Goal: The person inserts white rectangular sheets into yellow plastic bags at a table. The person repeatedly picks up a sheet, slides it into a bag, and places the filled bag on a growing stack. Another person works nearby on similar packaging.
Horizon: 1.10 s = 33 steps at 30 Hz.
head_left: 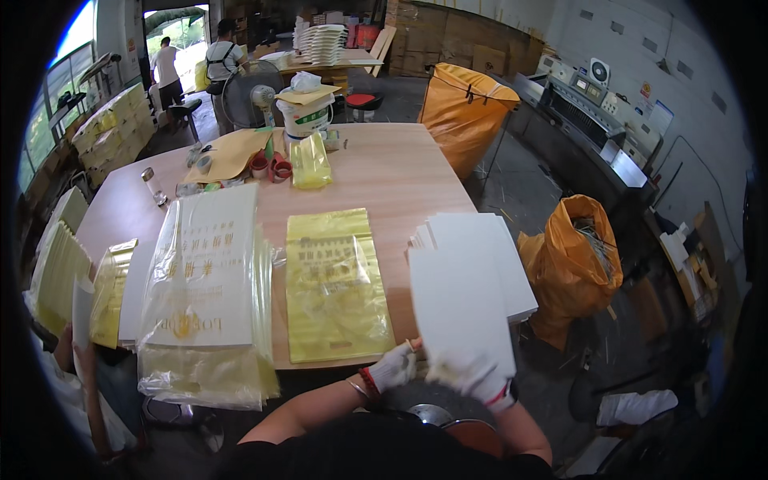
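My right hand (474, 379), in a white glove and slightly blurred, grips the near edge of a white paper sheet (460, 300). That sheet lies over a stack of white paper (512, 272) and juts past the table's near edge. My left hand (394, 366), gloved with bare fingertips, is by the table edge just left of the sheet. Its fingers are loosely bent and apart, with nothing visible in them. Left of it lies a pile of flat yellow printed plastic bags (336, 296). Further left is a thick stack of white printed sheets in clear plastic (200, 272).
On the table (392, 168) stand a white bucket (304, 116), tape rolls (280, 170) and a small bottle (152, 186). A fan (260, 96) is behind. Orange sacks (572, 272) stand at the right. Another person's arm (94, 392) is at the lower left; two people work far back.
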Available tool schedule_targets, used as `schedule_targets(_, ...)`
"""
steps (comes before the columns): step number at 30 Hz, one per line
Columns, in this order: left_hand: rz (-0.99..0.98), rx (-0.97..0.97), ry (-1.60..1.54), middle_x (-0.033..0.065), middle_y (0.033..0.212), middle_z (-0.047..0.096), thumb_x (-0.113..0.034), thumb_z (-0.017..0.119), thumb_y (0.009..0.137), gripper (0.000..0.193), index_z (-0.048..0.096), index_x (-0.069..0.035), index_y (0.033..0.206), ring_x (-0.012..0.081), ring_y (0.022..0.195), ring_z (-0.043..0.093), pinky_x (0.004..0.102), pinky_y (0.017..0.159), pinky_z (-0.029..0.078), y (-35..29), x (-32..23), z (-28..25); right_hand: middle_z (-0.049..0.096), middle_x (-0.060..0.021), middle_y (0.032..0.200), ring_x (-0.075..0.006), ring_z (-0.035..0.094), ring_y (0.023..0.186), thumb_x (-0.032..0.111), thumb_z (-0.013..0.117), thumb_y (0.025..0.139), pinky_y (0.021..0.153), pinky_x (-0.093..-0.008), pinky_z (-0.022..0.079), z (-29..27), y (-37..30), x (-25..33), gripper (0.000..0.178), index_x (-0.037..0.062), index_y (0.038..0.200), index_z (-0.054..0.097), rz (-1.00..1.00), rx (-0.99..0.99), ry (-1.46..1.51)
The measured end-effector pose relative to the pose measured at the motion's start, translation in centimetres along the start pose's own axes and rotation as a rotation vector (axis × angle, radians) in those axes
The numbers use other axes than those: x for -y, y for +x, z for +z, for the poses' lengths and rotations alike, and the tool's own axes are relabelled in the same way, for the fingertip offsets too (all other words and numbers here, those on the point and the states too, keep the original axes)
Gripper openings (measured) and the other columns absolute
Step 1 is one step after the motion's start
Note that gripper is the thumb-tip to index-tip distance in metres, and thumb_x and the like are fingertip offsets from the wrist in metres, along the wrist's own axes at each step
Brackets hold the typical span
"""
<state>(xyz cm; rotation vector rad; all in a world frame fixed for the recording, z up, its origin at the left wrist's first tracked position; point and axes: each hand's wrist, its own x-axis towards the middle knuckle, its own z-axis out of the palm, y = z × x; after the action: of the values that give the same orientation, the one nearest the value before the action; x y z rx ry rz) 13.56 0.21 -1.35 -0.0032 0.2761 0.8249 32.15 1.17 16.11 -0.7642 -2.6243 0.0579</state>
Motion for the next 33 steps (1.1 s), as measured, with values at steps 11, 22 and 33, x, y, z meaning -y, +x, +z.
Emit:
schedule_targets(11, 0.664, -0.37, 2.383, 0.0227, 0.107, 0.048, -0.022, 0.061, 0.068, 0.049, 0.046, 0.006, 0.106, 0.0343, 0.101, 0.048, 0.0462, 0.085, 0.038, -8.2, 3.0, 9.2, 0.054, -0.0099, 0.104, -0.0166, 0.052, 0.094, 0.034, 0.049, 0.088, 0.081, -0.031, 0.045, 10.7, -2.7, 6.1, 0.045, 0.0007, 0.117, 0.044, 0.874, -0.579, 1.323)
schedule_targets(22, 0.452, -0.974, 2.202, 0.0147, 0.096, 0.06, -0.025, 0.063, 0.072, 0.021, 0.063, -0.006, 0.082, 0.0358, 0.095, 0.052, 0.0458, 0.085, 0.037, -14.0, -10.9, 10.0, 0.059, -0.0093, 0.093, -0.0165, 0.058, 0.08, 0.007, 0.065, 0.073, 0.07, -0.0287, 0.047, 5.8, -2.2, 4.0, 0.037, -0.001, 0.106, 0.05, 0.598, -0.601, 0.852)
schedule_targets(33, 0.888, -0.249, 0.558, 0.0066, 0.088, 0.058, -0.011, 0.057, 0.082, 0.016, 0.053, -0.002, 0.094, 0.0113, 0.072, 0.053, 0.0237, 0.065, 0.044, -10.9, -12.3, 4.3, 0.064, -0.0118, 0.09, -0.0163, 0.063, 0.074, 0.004, 0.056, 0.071, 0.064, -0.0244, 0.05, 4.8, -4.3, 5.8, 0.04, -0.0057, 0.11, 0.051, 0.54, -0.288, 0.856)
